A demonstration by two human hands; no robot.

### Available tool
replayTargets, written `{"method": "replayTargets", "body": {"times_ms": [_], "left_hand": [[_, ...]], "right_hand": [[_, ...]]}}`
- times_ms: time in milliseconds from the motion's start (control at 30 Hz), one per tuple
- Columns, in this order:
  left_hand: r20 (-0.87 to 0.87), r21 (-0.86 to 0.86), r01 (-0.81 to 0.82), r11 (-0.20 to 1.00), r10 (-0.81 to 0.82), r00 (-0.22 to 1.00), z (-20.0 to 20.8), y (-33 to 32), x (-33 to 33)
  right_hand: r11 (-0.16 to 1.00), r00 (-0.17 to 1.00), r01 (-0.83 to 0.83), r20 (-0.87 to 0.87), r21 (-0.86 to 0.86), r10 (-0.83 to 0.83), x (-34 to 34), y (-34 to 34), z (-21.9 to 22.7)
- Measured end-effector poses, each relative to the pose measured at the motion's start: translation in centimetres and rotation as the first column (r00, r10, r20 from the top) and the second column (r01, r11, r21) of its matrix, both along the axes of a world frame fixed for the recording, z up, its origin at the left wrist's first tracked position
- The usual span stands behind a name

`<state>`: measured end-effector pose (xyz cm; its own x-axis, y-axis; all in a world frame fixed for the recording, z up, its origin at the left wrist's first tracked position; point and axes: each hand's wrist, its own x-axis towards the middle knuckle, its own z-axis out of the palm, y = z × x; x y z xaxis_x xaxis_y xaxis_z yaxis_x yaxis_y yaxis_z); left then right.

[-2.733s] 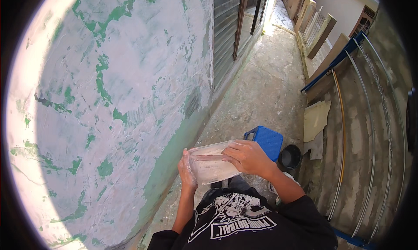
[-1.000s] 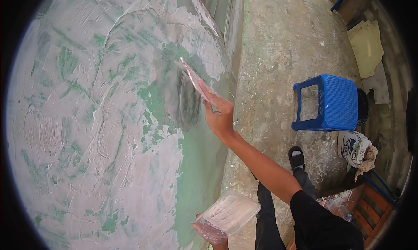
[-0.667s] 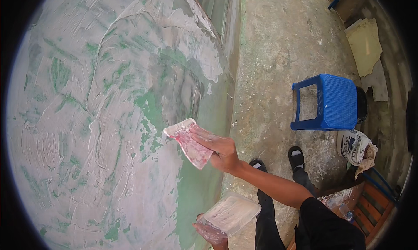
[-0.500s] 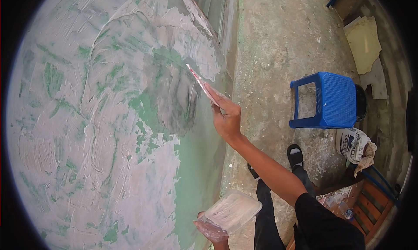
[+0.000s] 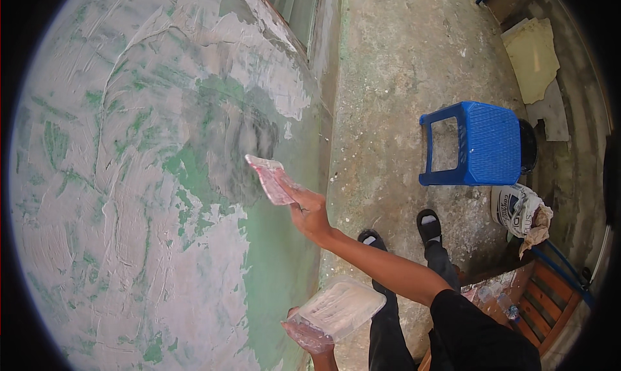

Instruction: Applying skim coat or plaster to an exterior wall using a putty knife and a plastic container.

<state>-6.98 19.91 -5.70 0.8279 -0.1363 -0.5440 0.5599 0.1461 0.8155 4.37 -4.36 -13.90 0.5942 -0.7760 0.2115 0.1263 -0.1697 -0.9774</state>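
Note:
My right hand (image 5: 312,217) is closed round a flat putty scraper (image 5: 273,180), pinkish and smeared with white paste. Its broad face shows, with the front edge close to a grey patch on the wall (image 5: 278,261); whether it touches cannot be told. Lower down, my left hand (image 5: 309,335) grips one end of a shallow clear plastic tub (image 5: 343,306) with whitish putty inside. Rough white putty streaks cover much of the green wall, and a band of bare green lies just left of the tub.
On the concrete floor (image 5: 401,60) stands a blue plastic stool (image 5: 488,144). Beside it is a white bucket or bag (image 5: 511,209) with crumpled wrapping. A wooden slatted bench (image 5: 543,306) is at lower right, broken boards (image 5: 532,57) lean at far right, and a louvred window (image 5: 291,9) is above.
My right hand has come down and left along the wall, turning the scraper so its broad face shows. The left hand and tub stay nearly in place; the whole view has shifted slightly.

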Motion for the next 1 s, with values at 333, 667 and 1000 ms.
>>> {"method": "replayTargets", "body": {"times_ms": [333, 667, 1000], "left_hand": [[-0.135, -0.113, -0.08, 0.99, 0.065, 0.989, 1.5, -4.3, 1.3], [-0.091, -0.051, 0.097, 0.994, -0.101, 0.991, -1.3, -10.9, 4.0], [-0.004, -0.014, 0.235, 0.972, -0.235, 0.972, 0.9, -15.3, 2.2]], "right_hand": [[0.921, 0.926, -0.32, -0.135, 0.221, 0.354, -9.8, -0.3, 0.4], [0.895, 0.856, -0.445, -0.306, -0.027, 0.417, -16.6, -12.4, 15.4], [0.259, 0.647, -0.762, -0.674, -0.594, 0.358, -16.2, -11.6, 16.4]]}}
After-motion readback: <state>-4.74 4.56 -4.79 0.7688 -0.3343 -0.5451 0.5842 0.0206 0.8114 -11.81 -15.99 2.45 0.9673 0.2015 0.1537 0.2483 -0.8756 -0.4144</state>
